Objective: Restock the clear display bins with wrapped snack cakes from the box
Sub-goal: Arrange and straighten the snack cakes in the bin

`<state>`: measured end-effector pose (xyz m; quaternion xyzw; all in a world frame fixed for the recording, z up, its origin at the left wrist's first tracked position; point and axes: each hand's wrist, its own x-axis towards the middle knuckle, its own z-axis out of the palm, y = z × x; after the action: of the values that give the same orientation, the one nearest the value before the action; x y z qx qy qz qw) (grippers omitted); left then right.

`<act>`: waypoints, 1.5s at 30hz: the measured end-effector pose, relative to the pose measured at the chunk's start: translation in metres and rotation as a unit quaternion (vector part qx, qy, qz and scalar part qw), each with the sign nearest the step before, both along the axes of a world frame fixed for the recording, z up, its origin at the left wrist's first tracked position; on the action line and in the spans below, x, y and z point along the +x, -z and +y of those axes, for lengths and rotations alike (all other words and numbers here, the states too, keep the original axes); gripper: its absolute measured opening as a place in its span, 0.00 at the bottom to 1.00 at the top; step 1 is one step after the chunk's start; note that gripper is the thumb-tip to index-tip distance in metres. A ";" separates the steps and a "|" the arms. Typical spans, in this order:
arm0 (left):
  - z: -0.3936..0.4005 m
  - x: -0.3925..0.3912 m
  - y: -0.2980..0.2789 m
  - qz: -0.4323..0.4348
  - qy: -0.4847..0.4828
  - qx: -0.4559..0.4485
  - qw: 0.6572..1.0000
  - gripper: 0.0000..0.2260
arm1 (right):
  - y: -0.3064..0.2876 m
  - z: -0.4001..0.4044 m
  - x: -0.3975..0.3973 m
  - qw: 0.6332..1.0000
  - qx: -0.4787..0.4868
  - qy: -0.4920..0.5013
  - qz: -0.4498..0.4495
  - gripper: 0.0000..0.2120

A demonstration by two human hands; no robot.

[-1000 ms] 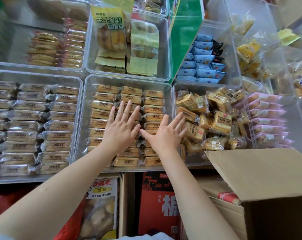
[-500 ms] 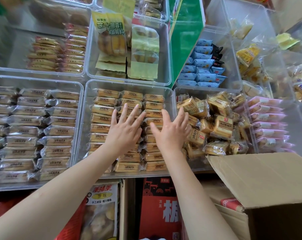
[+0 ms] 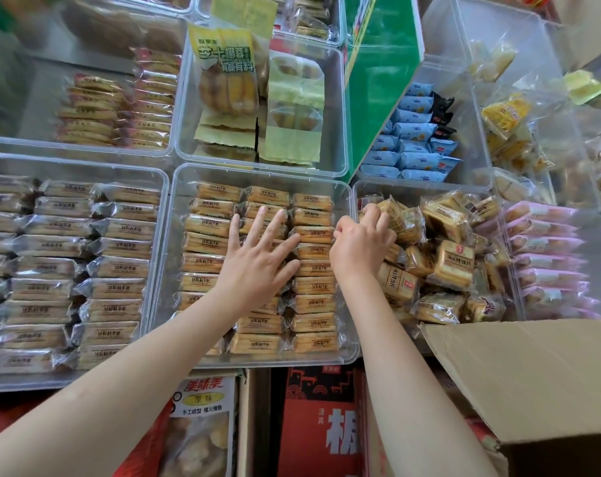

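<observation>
Neat rows of golden wrapped snack cakes (image 3: 313, 304) fill the clear middle bin (image 3: 257, 169). My left hand (image 3: 257, 266) lies flat on those rows with its fingers spread. To the right, a second clear bin (image 3: 419, 186) holds a loose heap of similar cakes. My right hand (image 3: 361, 244) reaches over the dividing wall into that heap, and its curled fingers grip a wrapped cake (image 3: 393, 211) at the heap's top left corner. The open cardboard box (image 3: 533, 373) stands at the lower right; its inside is hidden.
A bin of silver-wrapped cakes (image 3: 85, 270) lies on the left, pink packs (image 3: 547, 256) on the far right. Behind are bins with yellow-green bags (image 3: 230, 80), blue packs (image 3: 412, 142) and a green divider (image 3: 378, 63). Printed cartons (image 3: 319, 425) sit below the shelf edge.
My right hand moved right from the middle bin's rows into the loose heap and curled its fingers round a cake. My left hand stayed flat on the rows.
</observation>
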<state>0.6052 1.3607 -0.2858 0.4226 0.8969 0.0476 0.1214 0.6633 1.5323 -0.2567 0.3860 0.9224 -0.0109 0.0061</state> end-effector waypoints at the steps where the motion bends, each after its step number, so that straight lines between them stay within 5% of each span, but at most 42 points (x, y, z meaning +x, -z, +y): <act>1: 0.002 0.000 0.000 -0.005 0.002 0.003 1.000 0.32 | 0.001 0.000 0.002 1.000 0.009 -0.004 0.002 0.04; 5: 0.007 -0.003 -0.001 -0.016 0.010 -0.001 1.000 0.33 | 0.002 0.000 0.000 0.998 0.049 -0.035 0.012 0.01; 11: 0.003 -0.013 -0.004 -0.023 -0.020 0.038 0.999 0.31 | 0.000 -0.013 -0.014 0.991 0.053 -0.123 0.030 0.11; 16: -0.020 -0.028 0.011 0.009 -0.075 0.010 0.997 0.32 | 0.020 -0.033 -0.026 0.963 -0.206 -0.163 0.064 0.29; 24: -0.026 -0.030 0.016 0.004 -0.069 0.027 0.997 0.31 | 0.034 -0.027 -0.018 0.973 -0.159 -0.161 -0.037 0.40; 27: -0.042 -0.036 0.010 -0.010 -0.089 0.044 0.995 0.30 | 0.027 -0.033 -0.024 0.973 -0.190 -0.130 -0.007 0.37; 32: -0.054 -0.042 0.000 -0.031 -0.107 0.024 0.993 0.32 | 0.014 -0.048 -0.042 0.975 -0.090 -0.138 0.150 0.09; 39: -0.049 -0.044 0.005 -0.016 -0.070 0.009 0.997 0.30 | 0.009 -0.046 -0.057 0.992 -0.074 -0.083 0.060 0.09; 45: -0.035 -0.056 -0.006 -0.016 -0.051 0.025 0.998 0.29 | 0.006 -0.046 -0.065 0.986 -0.107 -0.053 0.114 0.11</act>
<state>0.5492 1.3256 -0.2797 0.3784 0.9138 0.0830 0.1222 0.5987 1.4863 -0.2626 0.3298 0.9298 -0.1531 -0.0573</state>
